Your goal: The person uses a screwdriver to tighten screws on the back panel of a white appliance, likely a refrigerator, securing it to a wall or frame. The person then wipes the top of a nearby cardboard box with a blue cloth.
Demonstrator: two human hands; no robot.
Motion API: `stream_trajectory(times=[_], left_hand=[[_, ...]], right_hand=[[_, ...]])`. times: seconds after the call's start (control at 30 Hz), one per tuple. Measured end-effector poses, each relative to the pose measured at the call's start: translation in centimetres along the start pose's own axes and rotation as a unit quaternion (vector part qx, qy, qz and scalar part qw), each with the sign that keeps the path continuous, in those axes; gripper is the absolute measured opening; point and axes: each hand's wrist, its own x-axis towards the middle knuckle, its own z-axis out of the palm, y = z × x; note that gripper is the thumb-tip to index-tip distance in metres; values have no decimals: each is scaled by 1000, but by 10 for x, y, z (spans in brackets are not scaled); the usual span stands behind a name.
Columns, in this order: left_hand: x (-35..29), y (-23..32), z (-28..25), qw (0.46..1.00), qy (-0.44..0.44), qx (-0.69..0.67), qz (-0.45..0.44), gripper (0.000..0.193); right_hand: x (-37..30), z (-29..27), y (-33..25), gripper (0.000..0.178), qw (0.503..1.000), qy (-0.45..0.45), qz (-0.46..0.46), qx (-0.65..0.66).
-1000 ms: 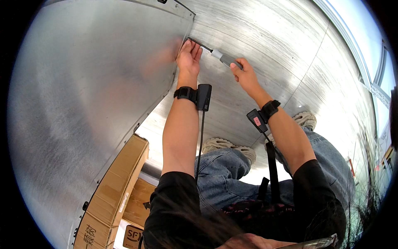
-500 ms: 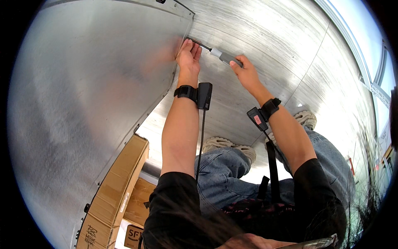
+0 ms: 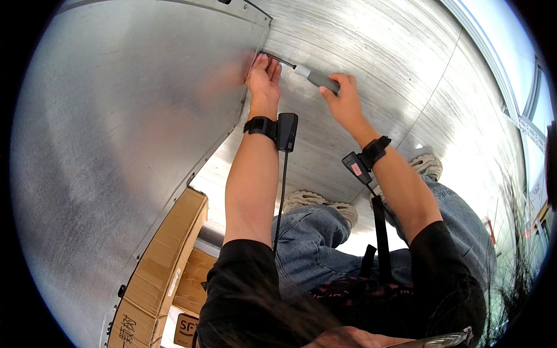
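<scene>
My right hand [image 3: 342,100] grips the grey handle of a screwdriver [image 3: 310,76]. Its thin dark shaft points left to the edge of a large shiny metal panel [image 3: 133,127]. My left hand [image 3: 264,76] rests flat against that panel edge, fingertips right at the shaft's tip. Whether it pinches anything there is hidden by the fingers. Both wrists carry black straps with small black devices, and a cable hangs from the left one.
A brushed metal floor [image 3: 371,40] lies under the hands. My knees in blue jeans [image 3: 325,243] and light shoes [image 3: 316,203] are below. Brown cardboard boxes [image 3: 168,255] sit at the lower left beside the panel.
</scene>
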Motion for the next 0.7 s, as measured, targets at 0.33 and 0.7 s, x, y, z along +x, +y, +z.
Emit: stream_trajectory(times=[0.33, 0.7], left_hand=[[5, 0, -2, 1000, -2, 1, 0, 14], [6, -1, -2, 1000, -3, 1, -1, 14]], right_hand=[[9, 3, -17, 41, 942, -17, 231, 244], [4, 8, -16, 43, 934, -6, 217, 283]])
